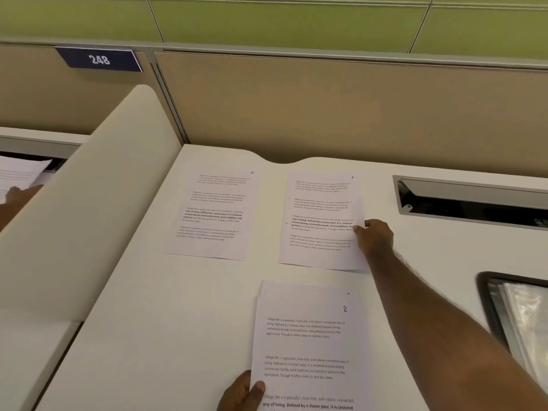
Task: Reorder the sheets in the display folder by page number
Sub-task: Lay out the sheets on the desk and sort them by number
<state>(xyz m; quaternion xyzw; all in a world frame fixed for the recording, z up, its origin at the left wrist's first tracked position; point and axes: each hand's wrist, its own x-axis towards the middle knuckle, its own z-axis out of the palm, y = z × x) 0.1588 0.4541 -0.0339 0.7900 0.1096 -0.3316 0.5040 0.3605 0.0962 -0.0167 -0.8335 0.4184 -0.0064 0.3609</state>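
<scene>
Three printed sheets lie on the white desk. The sheet marked 1 is flat at the back left. To its right lies the sheet marked 3, and my right hand pinches its right edge between thumb and fingers. Nearest to me is the sheet marked 2, topping a thin stack, with my left hand gripping its lower left edge, thumb on top. The display folder, dark-rimmed with clear sleeves, lies open at the right edge of the view.
A curved white divider rises on the left; beyond it another person's hand rests on papers. A beige partition with a "248" sign backs the desk. An open cable tray is recessed at the back right.
</scene>
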